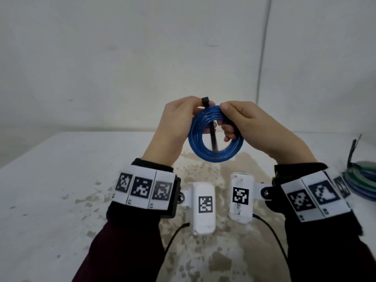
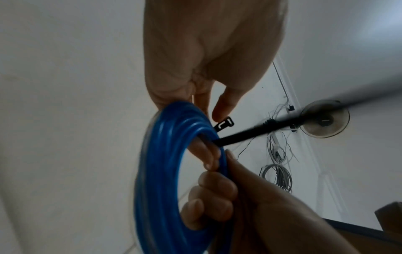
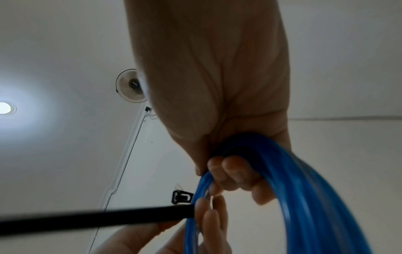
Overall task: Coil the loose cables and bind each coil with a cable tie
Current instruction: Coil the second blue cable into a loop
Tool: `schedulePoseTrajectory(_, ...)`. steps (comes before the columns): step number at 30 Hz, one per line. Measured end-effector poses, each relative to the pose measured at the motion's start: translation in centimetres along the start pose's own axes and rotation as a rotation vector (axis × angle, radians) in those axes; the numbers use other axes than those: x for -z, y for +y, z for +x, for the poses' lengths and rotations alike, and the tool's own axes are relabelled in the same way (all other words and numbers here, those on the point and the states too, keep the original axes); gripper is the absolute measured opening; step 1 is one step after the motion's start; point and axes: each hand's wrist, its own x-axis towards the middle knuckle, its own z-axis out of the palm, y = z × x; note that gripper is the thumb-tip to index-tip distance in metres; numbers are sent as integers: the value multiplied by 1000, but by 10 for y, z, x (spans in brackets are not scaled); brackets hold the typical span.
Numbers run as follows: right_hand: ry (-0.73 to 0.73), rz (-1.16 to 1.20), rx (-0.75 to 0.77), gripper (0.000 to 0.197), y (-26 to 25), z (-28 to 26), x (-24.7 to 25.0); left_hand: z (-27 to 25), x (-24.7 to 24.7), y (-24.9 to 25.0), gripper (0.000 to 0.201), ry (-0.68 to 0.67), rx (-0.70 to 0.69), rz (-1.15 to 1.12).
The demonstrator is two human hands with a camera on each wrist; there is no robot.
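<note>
A blue cable coil [image 1: 215,137] is held upright above the table by both hands. My left hand [image 1: 203,110] is at its top left and pinches the head of a black cable tie [image 1: 205,101] against the top of the coil. The tie's strap [image 1: 213,141] hangs down through the coil's opening. My right hand [image 1: 225,121] grips the coil's upper right, its fingers [image 3: 234,173] curled round the strands. The left wrist view shows the coil [image 2: 161,171], the tie head [image 2: 224,124] and the strap [image 2: 250,133] sticking out sideways. In the right wrist view, the tie head [image 3: 181,197] sits beside the coil [image 3: 304,197].
The white table [image 1: 61,180] has a worn, stained patch under the hands. At its right edge lie bundled green and blue cable coils [image 1: 364,180] with a black tie end [image 1: 354,149] sticking up. A pale wall stands behind.
</note>
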Motion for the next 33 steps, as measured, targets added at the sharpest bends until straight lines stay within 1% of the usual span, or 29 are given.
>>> schedulePoseTrajectory(2,-2,4,3,34,-1,0,1,-2,1,2,22,-38,-8,4)
schedulePoseTrajectory(6,-29,-14,35,36,-4,0,-3,-2,10,2,16,-100,-45,104)
schedulePoseTrajectory(12,-52,-23,20,40,-6,3,-16,-2,18,-2,11,-140,-49,141)
schedulePoseTrajectory(16,-49,24,-43,42,-6,4,-24,-1,19,-4,18,-98,-69,217)
schedulePoseTrajectory(18,-42,59,-78,33,-6,3,-27,0,20,-4,17,-74,-85,217)
schedulePoseTrajectory(20,-29,46,-83,27,-8,2,-26,1,23,-4,15,-35,-103,188)
schedulePoseTrajectory(21,-12,-9,-54,31,-9,1,-23,2,25,-4,15,-11,-113,175)
schedulePoseTrajectory(22,15,-99,9,38,-10,-1,-18,3,27,-4,14,17,-125,170)
schedulePoseTrajectory(23,44,-199,93,43,-12,-2,-15,4,28,-3,13,42,-135,171)
schedulePoseTrajectory(24,61,-277,175,44,-16,-4,-13,5,29,-3,13,62,-143,173)
schedulePoseTrajectory(25,60,-313,244,38,-20,-6,-13,5,30,-3,13,71,-146,169)
schedulePoseTrajectory(27,64,-269,327,13,-26,-7,-20,5,28,-4,15,71,-147,150)
schedulePoseTrajectory(28,89,-225,347,5,-27,-6,-24,5,27,-4,16,68,-146,138)
schedulePoseTrajectory(30,163,-133,349,16,-26,-2,-28,5,26,-4,10,81,-150,118)
schedulePoseTrajectory(32,201,-51,289,27,-24,0,-28,6,27,-4,6,124,-170,105)
schedulePoseTrajectory(33,193,-35,245,31,-23,1,-28,7,28,-5,7,145,-182,108)
